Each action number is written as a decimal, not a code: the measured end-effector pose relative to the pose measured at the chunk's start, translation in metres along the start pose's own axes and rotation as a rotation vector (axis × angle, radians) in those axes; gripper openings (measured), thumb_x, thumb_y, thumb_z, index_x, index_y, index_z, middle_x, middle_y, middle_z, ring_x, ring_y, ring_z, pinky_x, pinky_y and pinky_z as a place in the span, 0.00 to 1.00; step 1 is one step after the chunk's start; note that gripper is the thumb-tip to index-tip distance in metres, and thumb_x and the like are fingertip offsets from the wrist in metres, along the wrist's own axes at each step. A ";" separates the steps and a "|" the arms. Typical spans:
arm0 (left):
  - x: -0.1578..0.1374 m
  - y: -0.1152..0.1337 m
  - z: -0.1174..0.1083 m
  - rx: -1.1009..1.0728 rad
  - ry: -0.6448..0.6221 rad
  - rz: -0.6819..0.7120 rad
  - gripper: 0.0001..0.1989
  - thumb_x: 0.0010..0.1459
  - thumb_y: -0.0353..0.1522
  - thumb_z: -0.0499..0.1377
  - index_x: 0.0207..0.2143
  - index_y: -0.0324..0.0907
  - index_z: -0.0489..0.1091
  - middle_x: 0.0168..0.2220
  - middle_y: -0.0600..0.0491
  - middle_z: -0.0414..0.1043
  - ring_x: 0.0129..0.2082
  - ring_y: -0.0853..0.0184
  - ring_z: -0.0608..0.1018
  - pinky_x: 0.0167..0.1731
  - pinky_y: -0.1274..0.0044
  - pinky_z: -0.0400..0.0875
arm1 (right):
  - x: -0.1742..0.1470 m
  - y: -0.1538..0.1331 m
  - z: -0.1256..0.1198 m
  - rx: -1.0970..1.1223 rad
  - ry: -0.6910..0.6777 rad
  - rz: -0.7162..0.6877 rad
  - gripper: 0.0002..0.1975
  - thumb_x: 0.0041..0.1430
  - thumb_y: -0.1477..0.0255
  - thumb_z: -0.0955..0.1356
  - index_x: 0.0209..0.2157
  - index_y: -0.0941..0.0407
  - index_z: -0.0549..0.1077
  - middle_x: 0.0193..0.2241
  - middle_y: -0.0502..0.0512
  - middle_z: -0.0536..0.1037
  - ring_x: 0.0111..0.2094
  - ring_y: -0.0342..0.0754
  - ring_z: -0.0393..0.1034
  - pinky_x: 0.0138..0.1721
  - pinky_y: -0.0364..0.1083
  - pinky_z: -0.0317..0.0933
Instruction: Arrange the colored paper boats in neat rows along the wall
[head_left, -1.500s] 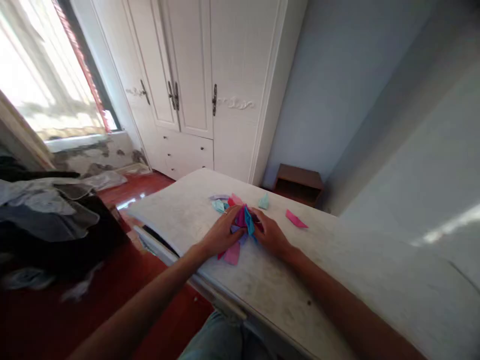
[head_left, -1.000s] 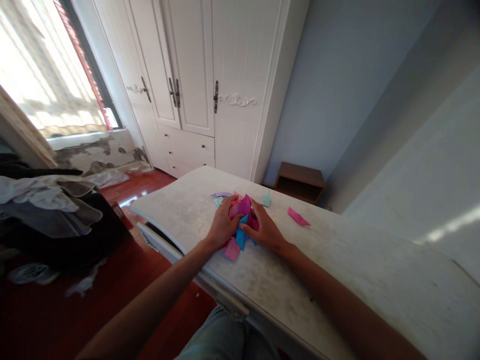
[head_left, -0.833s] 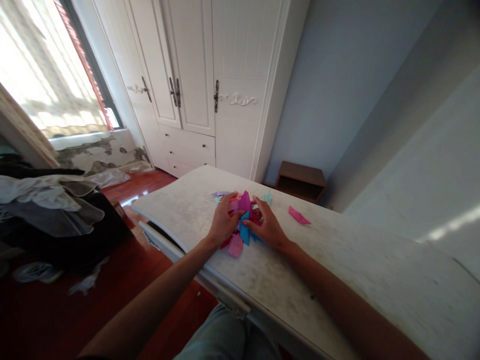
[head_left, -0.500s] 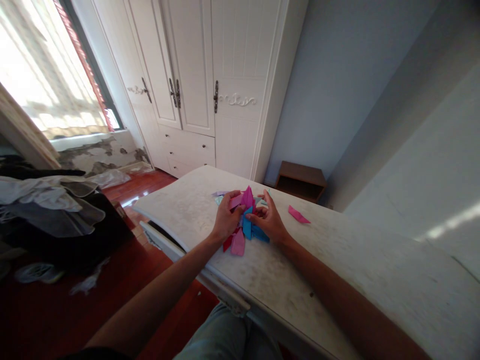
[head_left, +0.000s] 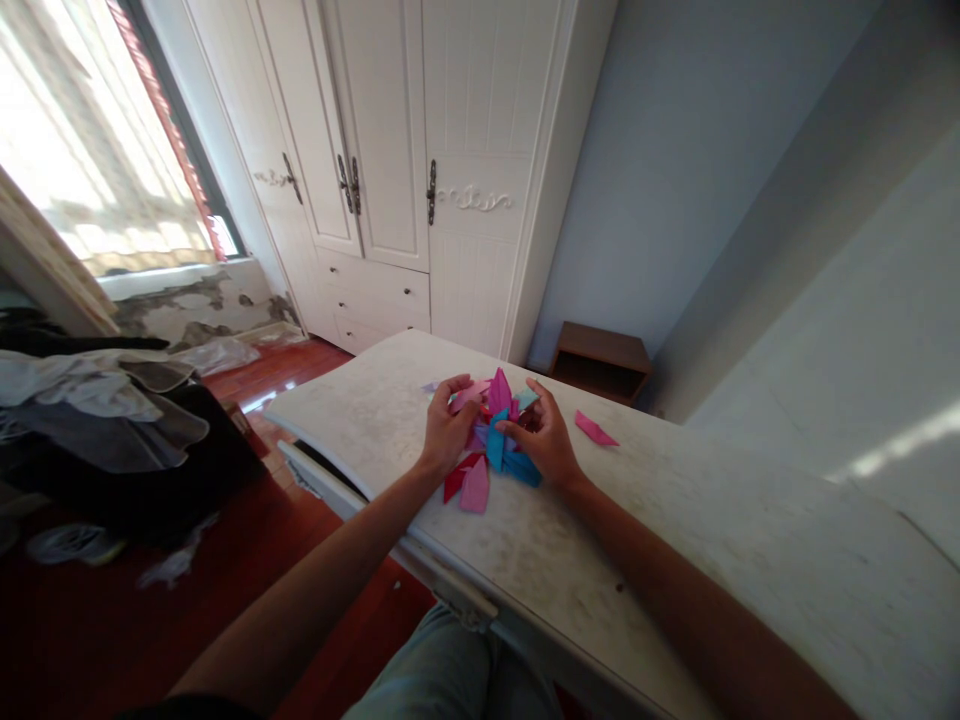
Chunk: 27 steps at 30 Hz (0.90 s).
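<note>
A cluster of folded paper pieces in several colours sits between my hands over the white tabletop (head_left: 570, 545). My left hand (head_left: 447, 428) is closed on a light pink folded paper (head_left: 471, 396) at the cluster's left side. Against a blue folded paper (head_left: 496, 442) presses the thumb of my right hand (head_left: 549, 440), whose other fingers curl behind the cluster, partly hidden. A magenta folded paper (head_left: 499, 391) points up in the middle. Toward me, a red paper piece (head_left: 454, 480) and a pink paper piece (head_left: 474, 487) stick out.
Apart on the right lies a single pink folded paper (head_left: 596, 429). A drawer (head_left: 322, 470) stands partly pulled out at the table's left edge. Beyond are a white wardrobe (head_left: 480, 120) and a brown open-fronted cabinet (head_left: 602, 345). Cloth (head_left: 90, 390) is heaped at left.
My left hand has shifted slightly left, tilting the light pink paper. The gap between my hands has widened, showing more of the cluster's middle. The lone pink paper stays put.
</note>
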<state>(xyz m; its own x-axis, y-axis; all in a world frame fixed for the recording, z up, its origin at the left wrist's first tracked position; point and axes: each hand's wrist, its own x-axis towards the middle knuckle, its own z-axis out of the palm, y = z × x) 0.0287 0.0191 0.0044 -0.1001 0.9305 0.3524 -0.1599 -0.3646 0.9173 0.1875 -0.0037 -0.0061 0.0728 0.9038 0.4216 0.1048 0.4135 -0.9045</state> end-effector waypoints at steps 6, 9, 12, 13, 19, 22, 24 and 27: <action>-0.010 0.011 0.002 -0.044 -0.234 -0.009 0.31 0.48 0.41 0.68 0.53 0.42 0.66 0.48 0.45 0.72 0.44 0.61 0.77 0.36 0.76 0.74 | -0.003 -0.015 0.001 -0.220 -0.097 -0.076 0.20 0.55 0.58 0.71 0.43 0.56 0.72 0.24 0.48 0.69 0.25 0.44 0.62 0.25 0.42 0.59; -0.013 0.014 0.004 0.020 -0.275 0.038 0.26 0.46 0.40 0.69 0.46 0.41 0.71 0.45 0.47 0.73 0.42 0.62 0.77 0.36 0.76 0.74 | -0.002 -0.021 0.002 -0.316 -0.108 -0.149 0.18 0.58 0.55 0.67 0.27 0.56 0.69 0.23 0.50 0.68 0.26 0.45 0.61 0.26 0.43 0.57; -0.013 0.014 0.006 -0.010 -0.262 0.018 0.19 0.49 0.40 0.67 0.40 0.39 0.72 0.36 0.50 0.74 0.34 0.66 0.77 0.33 0.77 0.74 | -0.001 -0.022 0.000 -0.317 -0.095 -0.181 0.17 0.59 0.57 0.67 0.25 0.56 0.67 0.23 0.49 0.67 0.26 0.45 0.61 0.28 0.43 0.57; -0.013 0.014 0.007 -0.026 -0.244 0.017 0.17 0.50 0.40 0.66 0.38 0.38 0.72 0.34 0.51 0.74 0.31 0.67 0.77 0.32 0.77 0.73 | -0.001 -0.021 -0.001 -0.310 -0.089 -0.181 0.17 0.58 0.57 0.67 0.25 0.56 0.67 0.23 0.49 0.67 0.26 0.45 0.61 0.28 0.43 0.57; -0.008 0.017 0.001 -0.052 -0.067 0.071 0.13 0.52 0.40 0.65 0.32 0.38 0.72 0.29 0.54 0.73 0.28 0.70 0.75 0.31 0.79 0.71 | -0.003 -0.014 -0.014 -0.301 0.013 -0.138 0.15 0.58 0.59 0.69 0.29 0.57 0.70 0.24 0.49 0.69 0.26 0.44 0.62 0.28 0.43 0.57; -0.004 0.018 -0.006 -0.060 0.040 0.081 0.13 0.53 0.40 0.64 0.32 0.38 0.71 0.29 0.54 0.73 0.28 0.71 0.75 0.32 0.79 0.71 | -0.006 -0.012 -0.021 -0.248 0.031 -0.099 0.14 0.56 0.59 0.70 0.33 0.56 0.71 0.26 0.50 0.72 0.27 0.45 0.65 0.28 0.43 0.60; -0.002 0.018 -0.013 -0.056 0.124 0.072 0.15 0.53 0.41 0.63 0.35 0.38 0.70 0.30 0.54 0.73 0.28 0.70 0.76 0.33 0.77 0.72 | -0.009 -0.014 -0.025 -0.230 0.034 -0.055 0.16 0.56 0.57 0.70 0.33 0.55 0.69 0.23 0.48 0.70 0.23 0.44 0.63 0.24 0.42 0.60; 0.001 0.016 -0.027 0.044 0.266 0.069 0.16 0.51 0.38 0.64 0.38 0.38 0.69 0.30 0.54 0.73 0.30 0.69 0.76 0.32 0.77 0.71 | -0.013 -0.020 -0.030 -0.194 0.039 0.016 0.18 0.55 0.54 0.70 0.31 0.54 0.66 0.20 0.45 0.66 0.17 0.41 0.58 0.17 0.40 0.55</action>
<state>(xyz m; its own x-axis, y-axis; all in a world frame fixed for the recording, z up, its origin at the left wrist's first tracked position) -0.0001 0.0134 0.0140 -0.3642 0.8593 0.3591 -0.1016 -0.4199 0.9019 0.2143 -0.0271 0.0087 0.1137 0.9038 0.4126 0.2925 0.3665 -0.8833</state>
